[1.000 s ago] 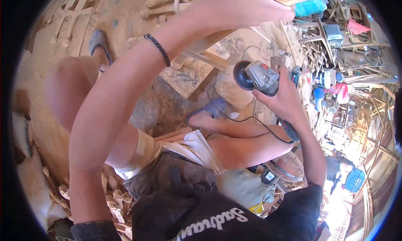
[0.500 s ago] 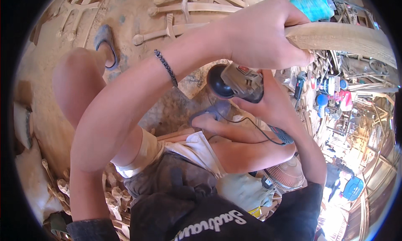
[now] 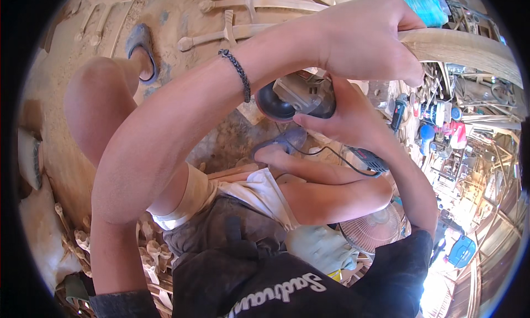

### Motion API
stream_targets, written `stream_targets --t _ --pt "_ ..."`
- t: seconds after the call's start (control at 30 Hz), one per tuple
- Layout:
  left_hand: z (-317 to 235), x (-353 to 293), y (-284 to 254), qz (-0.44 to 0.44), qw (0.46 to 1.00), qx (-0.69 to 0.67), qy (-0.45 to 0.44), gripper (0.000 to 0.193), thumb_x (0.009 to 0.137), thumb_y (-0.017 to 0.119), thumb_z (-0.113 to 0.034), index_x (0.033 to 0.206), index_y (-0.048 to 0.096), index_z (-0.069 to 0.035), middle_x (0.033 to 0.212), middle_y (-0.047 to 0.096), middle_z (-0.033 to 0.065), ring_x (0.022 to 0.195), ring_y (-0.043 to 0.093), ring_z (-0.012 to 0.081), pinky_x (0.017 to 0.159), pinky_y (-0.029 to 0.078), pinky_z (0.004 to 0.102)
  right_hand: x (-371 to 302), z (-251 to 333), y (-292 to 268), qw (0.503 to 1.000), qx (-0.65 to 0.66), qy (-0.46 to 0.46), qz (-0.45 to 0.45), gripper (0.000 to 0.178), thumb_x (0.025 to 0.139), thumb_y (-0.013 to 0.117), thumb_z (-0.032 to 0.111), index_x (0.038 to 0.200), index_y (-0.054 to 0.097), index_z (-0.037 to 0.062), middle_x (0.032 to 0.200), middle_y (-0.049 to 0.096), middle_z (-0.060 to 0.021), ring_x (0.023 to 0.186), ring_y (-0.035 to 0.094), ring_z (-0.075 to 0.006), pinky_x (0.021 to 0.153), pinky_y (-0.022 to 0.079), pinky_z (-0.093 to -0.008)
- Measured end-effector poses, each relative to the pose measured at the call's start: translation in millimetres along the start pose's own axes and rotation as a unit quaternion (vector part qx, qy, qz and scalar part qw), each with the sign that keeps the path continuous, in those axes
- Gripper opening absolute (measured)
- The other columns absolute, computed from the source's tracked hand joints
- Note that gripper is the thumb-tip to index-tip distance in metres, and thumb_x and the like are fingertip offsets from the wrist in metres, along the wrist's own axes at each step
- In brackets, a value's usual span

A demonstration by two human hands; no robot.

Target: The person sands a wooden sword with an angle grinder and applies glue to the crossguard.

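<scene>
My left hand [image 3: 367, 39] grips a long curved piece of pale wood [image 3: 469, 50] that runs off to the upper right. My left forearm, with a dark braided bracelet [image 3: 237, 74] on the wrist, crosses the middle of the view. Just below it my right hand [image 3: 348, 122] holds a grey angle grinder [image 3: 301, 97], its dark round disc [image 3: 273, 102] facing left, close under the wood. The grinder's black cord [image 3: 326, 152] trails down across my right leg.
Carved wooden pieces [image 3: 243, 20] lie on the dusty ground above my bent knee [image 3: 99, 102]. Small carved parts [image 3: 149, 252] are piled at lower left. A fan [image 3: 375, 229] sits by my right elbow. Tools and clutter [image 3: 436, 119] fill the right side.
The view has dropped toward my hands. The grinder has come left and up, close beneath the curved wood, and my left hand with the wood now sits lower in view.
</scene>
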State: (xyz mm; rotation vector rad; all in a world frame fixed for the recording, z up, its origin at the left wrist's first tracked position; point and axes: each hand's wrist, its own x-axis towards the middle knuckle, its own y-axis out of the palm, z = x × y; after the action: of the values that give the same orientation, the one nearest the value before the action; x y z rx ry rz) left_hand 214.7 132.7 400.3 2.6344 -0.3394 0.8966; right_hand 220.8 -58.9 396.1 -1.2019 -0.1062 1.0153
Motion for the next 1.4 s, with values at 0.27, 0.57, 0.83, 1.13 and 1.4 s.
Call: stream_targets --t 0.27,0.57,0.83,1.13,1.4 --pt "-6.6 8.4 -3.5 0.015 0.996 0.018 -0.086 0.017 0.084 0.074 -0.009 0.094 0.071 0.005 0.072 0.059 -0.0012 0.068 0.054 0.0073 0.06 0.043 0.0323 5.0 -10.7 -10.9 0.993 -0.108 0.02 -0.035 0.099 0.084 0.09 0.048 0.144 0.041 -0.0137 0.105 0.076 -0.0329 0.099 0.077 -0.0487 0.087 0.061 -0.0517" --pt "2.3 6.4 -13.6 -0.024 0.998 0.023 -0.058 0.024 0.081 0.077 -0.01 0.097 0.074 0.008 0.079 0.066 0.0031 0.073 0.058 0.0092 0.065 0.048 0.0323 1.2 -0.3 -15.6 0.994 -0.107 0.032 -0.017 0.087 0.083 0.09 0.05 0.129 0.046 -0.0096 0.097 0.074 -0.0301 0.091 0.077 -0.0455 0.082 0.061 -0.0512" --pt "-1.6 6.3 -10.8 -0.006 0.997 -0.03 -0.067 0.024 0.081 0.076 -0.009 0.097 0.074 0.009 0.08 0.069 0.0058 0.074 0.06 0.0106 0.067 0.049 0.0323 9.4 -7.1 -6.2 0.997 -0.068 -0.008 -0.019 0.089 0.082 0.091 0.051 0.132 0.047 -0.0094 0.102 0.073 -0.0299 0.097 0.075 -0.046 0.085 0.059 -0.0505" --pt "-9.4 9.7 -12.0 -0.016 0.995 0.042 -0.094 0.026 0.08 0.078 -0.01 0.097 0.074 0.01 0.079 0.069 0.0075 0.073 0.061 0.0116 0.066 0.05 0.0325 14.0 -5.8 -13.5 0.98 -0.187 0.001 -0.074 0.09 0.082 0.09 0.052 0.13 0.047 -0.01 0.095 0.075 -0.0294 0.091 0.077 -0.0485 0.079 0.062 -0.0534" --pt "3.0 10.0 -14.8 -0.03 0.996 -0.031 -0.074 0.027 0.084 0.076 -0.01 0.1 0.074 0.011 0.082 0.072 0.0086 0.073 0.067 0.0129 0.065 0.053 0.0336 7.8 1.3 -13.0 0.993 -0.115 0.019 -0.027 0.087 0.083 0.09 0.05 0.13 0.047 -0.0094 0.095 0.074 -0.0308 0.094 0.076 -0.0497 0.083 0.061 -0.0528"
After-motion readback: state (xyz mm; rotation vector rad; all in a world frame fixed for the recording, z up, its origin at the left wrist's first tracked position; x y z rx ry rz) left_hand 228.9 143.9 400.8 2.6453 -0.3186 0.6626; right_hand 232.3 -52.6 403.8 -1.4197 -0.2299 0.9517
